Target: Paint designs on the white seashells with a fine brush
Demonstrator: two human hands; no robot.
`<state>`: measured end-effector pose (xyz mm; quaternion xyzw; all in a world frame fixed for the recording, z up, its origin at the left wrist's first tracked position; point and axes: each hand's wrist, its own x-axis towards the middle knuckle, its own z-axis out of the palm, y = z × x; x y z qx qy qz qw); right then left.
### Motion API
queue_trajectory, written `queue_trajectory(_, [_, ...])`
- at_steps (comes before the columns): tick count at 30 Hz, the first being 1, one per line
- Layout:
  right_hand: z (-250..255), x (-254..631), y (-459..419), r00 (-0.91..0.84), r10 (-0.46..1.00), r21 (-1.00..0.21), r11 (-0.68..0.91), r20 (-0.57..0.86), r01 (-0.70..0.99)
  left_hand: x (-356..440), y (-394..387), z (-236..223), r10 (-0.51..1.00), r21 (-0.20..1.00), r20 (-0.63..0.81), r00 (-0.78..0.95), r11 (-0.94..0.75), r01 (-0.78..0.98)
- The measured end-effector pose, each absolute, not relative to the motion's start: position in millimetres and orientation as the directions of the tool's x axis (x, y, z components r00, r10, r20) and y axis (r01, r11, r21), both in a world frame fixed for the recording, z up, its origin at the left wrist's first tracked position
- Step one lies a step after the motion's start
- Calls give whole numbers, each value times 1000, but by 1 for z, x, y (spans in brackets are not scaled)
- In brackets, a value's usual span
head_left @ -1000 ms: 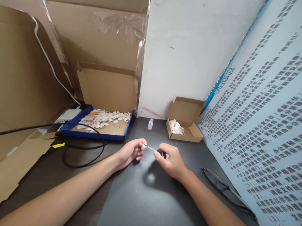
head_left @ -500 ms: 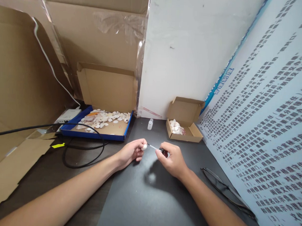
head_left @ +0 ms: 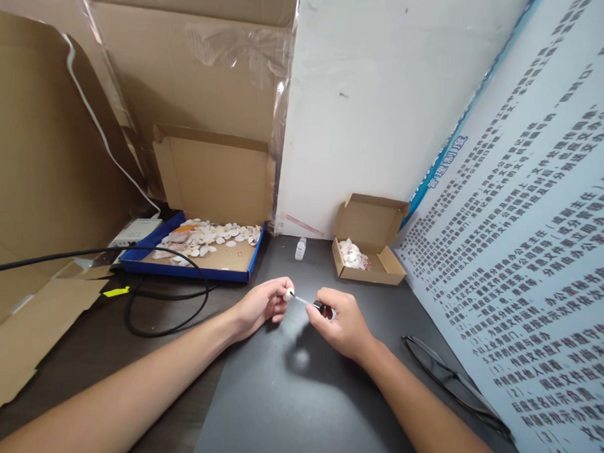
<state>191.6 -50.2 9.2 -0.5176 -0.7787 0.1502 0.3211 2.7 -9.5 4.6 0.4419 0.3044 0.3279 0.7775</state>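
Between the fingertips of my left hand (head_left: 264,308) is a small white shell (head_left: 289,295), pinched with its face turned to the right. My right hand (head_left: 342,322) grips the black cap of a small applicator brush (head_left: 303,301). The brush's thin clear stem points left, and its dark tip appears to touch the shell. Behind both hands a small clear bottle (head_left: 300,249) with a white label stands upright on the dark grey mat (head_left: 274,412); its top looks uncapped.
A blue-edged cardboard box (head_left: 190,271) at the left holds many shells (head_left: 206,237). A smaller open box (head_left: 370,276) at the right holds more shells (head_left: 351,255). A black cable (head_left: 164,334) loops on the left, and glasses (head_left: 455,380) lie at the right.
My right hand has moved slightly left, bringing the brush tip from the shell's upper edge onto its face. My left hand has stayed nearly still.
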Motion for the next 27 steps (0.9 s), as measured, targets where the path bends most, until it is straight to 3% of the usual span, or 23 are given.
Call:
queue_trajectory(16, [10,192,-49,-220,904,-568,405,367,716,1,-7,2,777,854,-207,594,440,-279])
queue_trajectory(22, [11,191,-50,-235,924,-566,372,302,736,1,-7,2,791,854,-208,576,434,-288])
queue_trajectory(27, [11,191,-51,-240,902,-577,416,358,703,1,-8,3,787,856,-203,583,432,-284])
